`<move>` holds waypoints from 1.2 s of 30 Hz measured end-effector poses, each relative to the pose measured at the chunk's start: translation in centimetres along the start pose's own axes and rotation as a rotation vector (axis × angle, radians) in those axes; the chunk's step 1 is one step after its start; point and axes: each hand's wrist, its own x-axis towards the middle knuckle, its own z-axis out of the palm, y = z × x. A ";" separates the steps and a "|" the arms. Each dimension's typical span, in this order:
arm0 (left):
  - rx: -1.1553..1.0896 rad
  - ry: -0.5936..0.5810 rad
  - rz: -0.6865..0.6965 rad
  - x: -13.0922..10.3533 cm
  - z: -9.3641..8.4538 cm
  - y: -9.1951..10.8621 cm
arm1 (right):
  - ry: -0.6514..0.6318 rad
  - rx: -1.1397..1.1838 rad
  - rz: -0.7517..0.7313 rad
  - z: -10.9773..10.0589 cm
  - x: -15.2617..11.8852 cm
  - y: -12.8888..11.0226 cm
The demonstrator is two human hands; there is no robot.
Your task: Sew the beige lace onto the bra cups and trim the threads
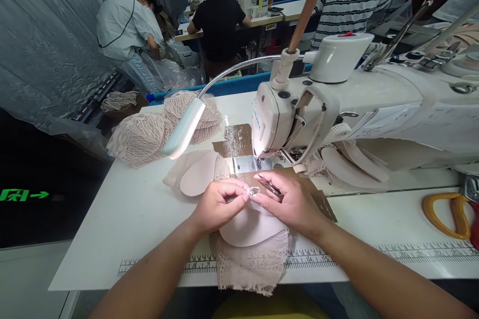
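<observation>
Leftmost, a green exit sign (pixel 24 195) glows against a dark area, below a silvery curtain (pixel 56 35); farther back, a person in a pale shirt (pixel 125 25) bends forward. On the white counter (pixel 108 229), rounded bundles of beige lace (pixel 138 137) sit near the back edge, partly behind the lit head of a bendable lamp (pixel 185 129). Just in front lies an oval pad (pixel 198 174) with sheer fabric around it. Near the middle, the left hand (pixel 226 204) has its thumb and fingers pressed together, pinching the gathered edge of a pale lace-and-pad piece (pixel 250 227). That piece lies in front of the sewing machine (pixel 277 114), its smooth pad under the hands and its lace spreading across a printed ruler (pixel 198 263) and slightly past the counter's front edge. The right hand (pixel 288 199) curls around small dark thread snips (pixel 270 185), its thumb tip at the same gathered edge. Farther right, more pale pads (pixel 352 164) lie beneath the machine's arm, and scissors with orange handles (pixel 445 214) rest by the right side.
</observation>
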 end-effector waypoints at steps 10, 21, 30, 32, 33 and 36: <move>-0.023 -0.040 -0.014 -0.1 -0.1 -0.3 | -0.023 -0.029 0.038 0.3 0.3 -0.1; -0.193 -0.138 -0.043 0.1 -0.6 0.0 | -0.040 0.105 0.005 0.0 0.7 0.3; -0.071 -0.068 -0.108 0.5 -0.8 -0.7 | -0.155 0.299 0.059 -0.2 0.6 0.6; -0.054 -0.075 -0.109 0.6 -0.7 -0.7 | -0.155 0.251 0.108 -0.1 0.5 0.3; -0.053 -0.071 -0.116 0.7 -0.7 -0.8 | -0.150 0.208 0.143 0.0 0.5 0.1; -0.089 -0.044 -0.134 0.8 -0.7 -1.3 | -0.136 0.118 0.232 0.1 0.6 0.0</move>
